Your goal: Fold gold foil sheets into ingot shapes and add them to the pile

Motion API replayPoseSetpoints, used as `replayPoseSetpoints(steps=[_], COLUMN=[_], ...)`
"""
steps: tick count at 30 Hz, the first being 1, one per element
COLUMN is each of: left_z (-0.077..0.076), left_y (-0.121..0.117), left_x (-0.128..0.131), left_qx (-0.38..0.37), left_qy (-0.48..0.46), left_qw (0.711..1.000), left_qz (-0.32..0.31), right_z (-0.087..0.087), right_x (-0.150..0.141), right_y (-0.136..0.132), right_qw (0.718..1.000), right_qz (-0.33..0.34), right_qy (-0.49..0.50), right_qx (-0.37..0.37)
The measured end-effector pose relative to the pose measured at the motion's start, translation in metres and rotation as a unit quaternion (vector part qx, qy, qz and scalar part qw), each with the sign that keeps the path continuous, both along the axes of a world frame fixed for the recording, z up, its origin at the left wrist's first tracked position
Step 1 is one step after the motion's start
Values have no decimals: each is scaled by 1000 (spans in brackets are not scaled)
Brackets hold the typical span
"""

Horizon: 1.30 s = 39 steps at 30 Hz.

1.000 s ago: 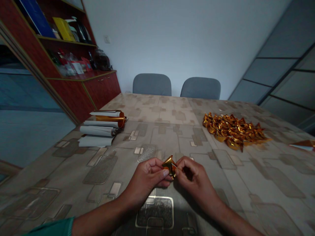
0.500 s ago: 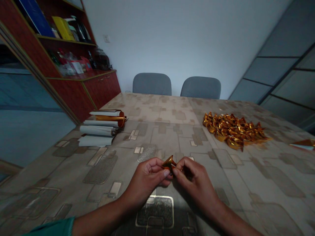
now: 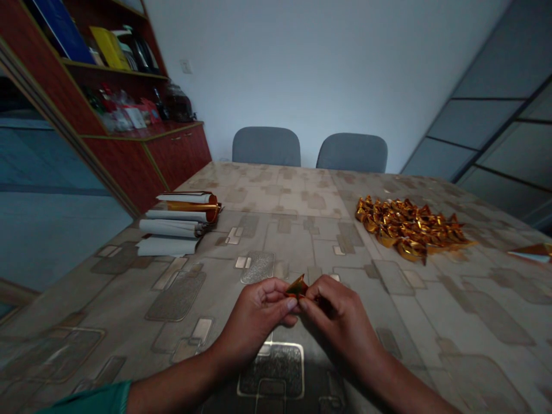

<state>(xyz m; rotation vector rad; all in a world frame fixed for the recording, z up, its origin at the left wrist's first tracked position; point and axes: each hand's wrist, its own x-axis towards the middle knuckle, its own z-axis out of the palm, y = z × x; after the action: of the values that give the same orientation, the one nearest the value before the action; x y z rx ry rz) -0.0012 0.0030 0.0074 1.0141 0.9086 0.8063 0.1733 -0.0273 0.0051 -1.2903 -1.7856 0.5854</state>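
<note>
Both my hands meet just above the near part of the table. My left hand and my right hand each pinch a small folded piece of gold foil paper between thumb and fingers. Only its pointed top shows above my fingertips; the rest is hidden in my fingers. A pile of several finished folded gold pieces lies on the table at the far right, well apart from my hands.
A stack of rolled and flat foil sheets, white side out with one gold roll, lies at the far left. Another gold sheet pokes in at the right edge. Two grey chairs stand behind the table, a red cabinet on the left.
The gold piece has sunk lower between my fingertips and tilted flatter. My hands have closed in slightly on it and stayed in place.
</note>
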Motion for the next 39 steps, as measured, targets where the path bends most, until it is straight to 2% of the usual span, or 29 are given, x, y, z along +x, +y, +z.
replayPoseSetpoints(steps=[13, 19, 23, 29, 39], left_z=[-5, -2, -3, -5, -5], left_y=[-1, 0, 0, 0, 1], left_x=[-1, 0, -1, 1, 0], left_qx=[-30, -60, -72, -75, -87], left_qy=[-15, -25, -28, -34, -59], left_qw=[999, 998, 997, 997, 994], left_qz=[-26, -6, 6, -5, 12], right_z=[-5, 6, 11, 5, 13], right_x=[7, 9, 9, 6, 6], right_y=[2, 2, 3, 4, 2], right_qw=[998, 998, 997, 999, 997], right_qz=[50, 63, 50, 38, 53], right_qy=[-26, 13, 24, -16, 36], right_qx=[-2, -28, -56, -30, -38])
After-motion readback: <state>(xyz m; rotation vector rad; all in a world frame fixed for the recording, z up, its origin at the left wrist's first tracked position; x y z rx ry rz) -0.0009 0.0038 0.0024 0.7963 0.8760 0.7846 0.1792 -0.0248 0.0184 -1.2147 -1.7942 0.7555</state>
